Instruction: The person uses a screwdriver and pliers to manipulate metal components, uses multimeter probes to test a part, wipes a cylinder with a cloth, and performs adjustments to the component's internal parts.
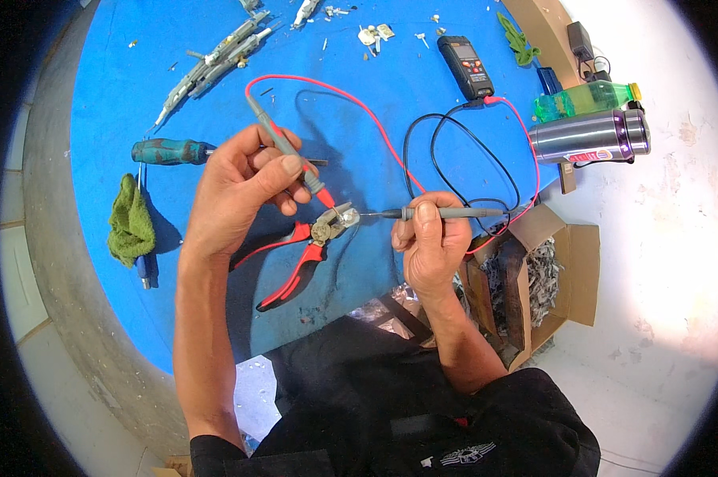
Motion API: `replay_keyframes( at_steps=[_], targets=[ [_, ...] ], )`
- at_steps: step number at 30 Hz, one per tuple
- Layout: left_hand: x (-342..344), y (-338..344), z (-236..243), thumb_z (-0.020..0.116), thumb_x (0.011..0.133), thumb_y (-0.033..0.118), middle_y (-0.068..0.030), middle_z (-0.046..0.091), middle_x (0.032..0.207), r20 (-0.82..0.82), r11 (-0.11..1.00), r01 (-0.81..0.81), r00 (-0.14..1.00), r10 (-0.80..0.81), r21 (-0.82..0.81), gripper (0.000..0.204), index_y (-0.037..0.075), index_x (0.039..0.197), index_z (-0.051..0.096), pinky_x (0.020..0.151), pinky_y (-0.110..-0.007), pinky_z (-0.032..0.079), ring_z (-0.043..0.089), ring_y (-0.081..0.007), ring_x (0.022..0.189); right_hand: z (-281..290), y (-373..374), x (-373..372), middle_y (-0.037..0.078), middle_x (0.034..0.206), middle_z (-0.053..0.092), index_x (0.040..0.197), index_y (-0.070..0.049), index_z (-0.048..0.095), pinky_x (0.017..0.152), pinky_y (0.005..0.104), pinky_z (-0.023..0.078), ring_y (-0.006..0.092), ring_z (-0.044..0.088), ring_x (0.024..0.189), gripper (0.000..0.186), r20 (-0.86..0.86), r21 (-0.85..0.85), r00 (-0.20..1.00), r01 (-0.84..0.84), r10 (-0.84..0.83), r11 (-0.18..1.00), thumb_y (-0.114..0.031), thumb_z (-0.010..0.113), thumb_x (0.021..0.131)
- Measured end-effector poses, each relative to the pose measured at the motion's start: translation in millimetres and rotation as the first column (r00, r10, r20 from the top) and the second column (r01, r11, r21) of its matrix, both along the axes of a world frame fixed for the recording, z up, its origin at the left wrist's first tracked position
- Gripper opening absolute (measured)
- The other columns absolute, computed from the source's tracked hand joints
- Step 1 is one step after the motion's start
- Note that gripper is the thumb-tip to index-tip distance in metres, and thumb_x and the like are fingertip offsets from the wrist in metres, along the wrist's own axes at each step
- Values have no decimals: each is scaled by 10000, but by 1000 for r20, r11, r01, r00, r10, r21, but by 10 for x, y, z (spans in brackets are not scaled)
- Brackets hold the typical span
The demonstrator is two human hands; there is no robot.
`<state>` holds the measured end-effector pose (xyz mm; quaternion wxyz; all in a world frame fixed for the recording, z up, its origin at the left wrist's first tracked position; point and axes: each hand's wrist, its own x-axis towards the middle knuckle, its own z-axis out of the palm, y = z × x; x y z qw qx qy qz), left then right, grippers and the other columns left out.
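My left hand pinches a grey and red multimeter probe, its tip angled down to a small silvery piece. My right hand grips a grey and black probe, whose thin metal tip points left and reaches the same piece. That piece sits at the jaws of red-handled pliers lying on the blue table; whether the jaws clamp it I cannot tell. Red and black leads run from the probes to a black handheld multimeter at the far right. Its screen is unreadable.
A teal-handled screwdriver and a green cloth lie at left. Grey elongated parts and small scraps are at the back. A steel flask and green bottle line the right edge, above a cardboard box of scraps.
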<state>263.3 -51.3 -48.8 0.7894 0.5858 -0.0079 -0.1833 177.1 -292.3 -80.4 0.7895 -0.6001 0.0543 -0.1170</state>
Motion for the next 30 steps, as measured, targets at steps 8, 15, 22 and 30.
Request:
replay_keyframes(
  at_steps=[8,15,22,30],
  targets=[
    [6,-16,-4,712,1008,147,-117,741,941,-2,1000,-1,1000,1,-4,248,-9,1176,617,603,-234,576,719,-140,757,31,29,6,73,713,630,1058,-2,578,521,268,461,113,570,576,131,-22,-9,1000,13,-13,1000,-130,609,1063],
    [6,-13,-16,708,1010,142,-115,740,933,4,1000,1,1000,-1,-5,245,-12,1178,616,606,-235,573,717,-139,761,19,25,15,73,713,627,1054,-4,574,519,273,462,114,566,572,130,-9,0,1000,8,-8,1000,-126,619,1056],
    [10,-21,-38,703,1015,143,-112,739,935,17,1000,5,1000,-5,-2,242,-10,1180,615,610,-237,569,710,-136,762,27,29,15,74,716,624,1054,-3,572,515,277,460,115,563,571,133,-10,-2,1000,12,-12,1000,-128,619,1059],
    [13,-17,-110,706,1015,156,-120,755,972,32,1000,5,999,-6,16,262,19,1220,618,584,-216,564,708,-117,735,7,28,19,73,719,626,1061,0,574,517,272,460,113,566,574,134,-8,-17,1000,-3,3,1000,-123,628,1056]
  ],
)
